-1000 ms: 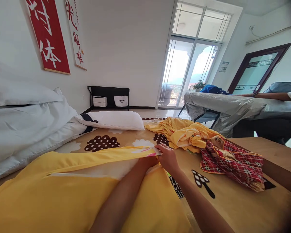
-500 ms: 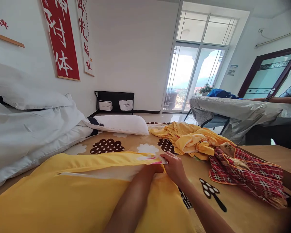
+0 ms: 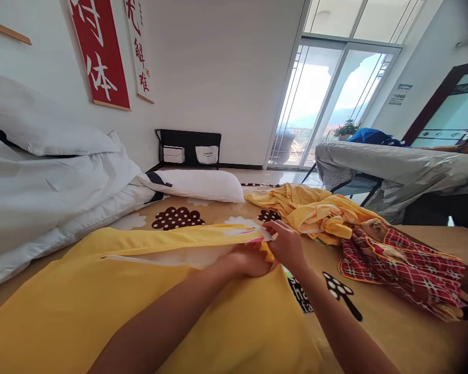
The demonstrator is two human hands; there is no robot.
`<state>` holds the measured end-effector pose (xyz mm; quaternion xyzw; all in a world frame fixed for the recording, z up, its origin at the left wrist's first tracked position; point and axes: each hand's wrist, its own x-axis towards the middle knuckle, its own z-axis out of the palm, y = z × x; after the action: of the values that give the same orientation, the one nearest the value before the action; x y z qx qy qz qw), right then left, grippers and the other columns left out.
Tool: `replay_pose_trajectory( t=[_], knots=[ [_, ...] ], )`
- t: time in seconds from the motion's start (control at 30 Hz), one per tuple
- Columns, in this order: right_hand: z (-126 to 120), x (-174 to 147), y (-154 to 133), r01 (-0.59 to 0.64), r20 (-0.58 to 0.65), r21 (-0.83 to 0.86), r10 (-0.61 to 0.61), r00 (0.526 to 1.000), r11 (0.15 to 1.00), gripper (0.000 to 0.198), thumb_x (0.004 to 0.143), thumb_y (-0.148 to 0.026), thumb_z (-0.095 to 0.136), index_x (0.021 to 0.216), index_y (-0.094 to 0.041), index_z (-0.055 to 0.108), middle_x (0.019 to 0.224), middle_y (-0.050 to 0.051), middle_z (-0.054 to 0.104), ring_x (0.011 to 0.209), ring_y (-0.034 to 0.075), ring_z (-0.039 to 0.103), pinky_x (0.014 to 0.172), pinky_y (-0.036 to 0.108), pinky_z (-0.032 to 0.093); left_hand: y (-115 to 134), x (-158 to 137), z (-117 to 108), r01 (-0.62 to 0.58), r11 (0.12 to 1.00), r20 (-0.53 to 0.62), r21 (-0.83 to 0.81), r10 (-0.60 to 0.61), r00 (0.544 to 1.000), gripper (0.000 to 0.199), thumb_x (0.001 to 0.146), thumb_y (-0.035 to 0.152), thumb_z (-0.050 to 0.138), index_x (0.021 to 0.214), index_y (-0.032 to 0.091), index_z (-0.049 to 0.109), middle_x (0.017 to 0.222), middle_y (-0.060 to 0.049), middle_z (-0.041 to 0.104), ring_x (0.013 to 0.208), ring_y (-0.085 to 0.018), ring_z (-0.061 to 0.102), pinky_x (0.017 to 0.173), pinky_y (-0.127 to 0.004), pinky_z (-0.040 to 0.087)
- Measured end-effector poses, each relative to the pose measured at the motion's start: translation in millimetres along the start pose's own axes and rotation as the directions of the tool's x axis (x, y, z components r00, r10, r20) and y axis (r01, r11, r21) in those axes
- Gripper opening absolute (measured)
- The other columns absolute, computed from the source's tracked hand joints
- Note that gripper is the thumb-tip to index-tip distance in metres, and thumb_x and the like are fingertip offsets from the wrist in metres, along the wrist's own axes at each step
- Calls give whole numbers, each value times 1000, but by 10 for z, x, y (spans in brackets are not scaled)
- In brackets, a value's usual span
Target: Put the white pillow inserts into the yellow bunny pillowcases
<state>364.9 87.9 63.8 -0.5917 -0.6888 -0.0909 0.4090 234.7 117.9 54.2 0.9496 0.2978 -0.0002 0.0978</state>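
Note:
A yellow fabric cover [image 3: 148,306] with a long zippered opening lies in front of me. Pale material [image 3: 187,255] shows inside the slit. My right hand [image 3: 284,243] pinches the opening's upper edge at its right end, where a white patch with pink marks shows. Just below and left of it, my left hand [image 3: 253,259] lies at the same end of the opening. Its fingers are curled on the cover's edge, and the tips are partly hidden by fabric.
A tan patterned blanket [image 3: 351,337] spreads underneath. To the right lie crumpled yellow cloth [image 3: 315,208] and a red plaid cloth [image 3: 405,265]. White bedding [image 3: 54,197] is piled at left, a white pillow [image 3: 203,185] beyond. A covered table [image 3: 382,156] stands back right, with a person's arm at its edge.
My left hand has drawn back from inside the opening to its lower edge, its forearm swinging left. My right hand still pinches the upper edge. The view has tilted down and turned slightly left.

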Motion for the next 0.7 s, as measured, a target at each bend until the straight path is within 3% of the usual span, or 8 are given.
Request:
replay_pose_trajectory(
  t=[0.1,0.2,0.33,0.57,0.7],
  knots=[
    [19,27,-31,8,-23,6,-7,1000,1000,32,61,-8,51,86,-20,67,77,1,65,68,15,60,61,24,42,8,-140,157,57,997,43,-46,-55,998,46,96,41,23,132,27,48,144,-5,46,137,-26,33,110,-54,23],
    [44,10,-24,11,-22,-12,-11,1000,1000,27,64,-10,52,84,-20,67,76,1,65,66,14,59,61,25,42,25,-134,232,101,993,65,-65,-96,993,48,94,42,24,135,29,44,148,-4,40,138,-26,30,110,-53,21],
    [42,-32,27,61,-37,-58,-63,997,996,24,66,-11,52,83,-19,67,76,1,65,64,13,57,61,25,40,28,-72,226,72,996,31,-57,-71,997,48,90,45,31,134,33,44,151,-1,36,139,-26,28,110,-52,21],
    [-55,-78,65,133,-1,-219,-137,991,967,28,63,-10,54,85,-20,68,76,2,64,66,15,55,59,25,36,47,-140,163,16,1000,77,-2,-16,997,42,89,44,31,114,30,63,131,-5,56,127,-29,43,103,-49,33],
    [-60,-105,73,141,16,-217,-141,990,966,29,62,-9,52,84,-20,67,77,2,64,65,14,54,58,25,35,31,-130,165,-11,999,65,-32,13,998,42,90,45,32,122,33,58,143,-3,46,134,-30,36,105,-52,30]
  ],
)
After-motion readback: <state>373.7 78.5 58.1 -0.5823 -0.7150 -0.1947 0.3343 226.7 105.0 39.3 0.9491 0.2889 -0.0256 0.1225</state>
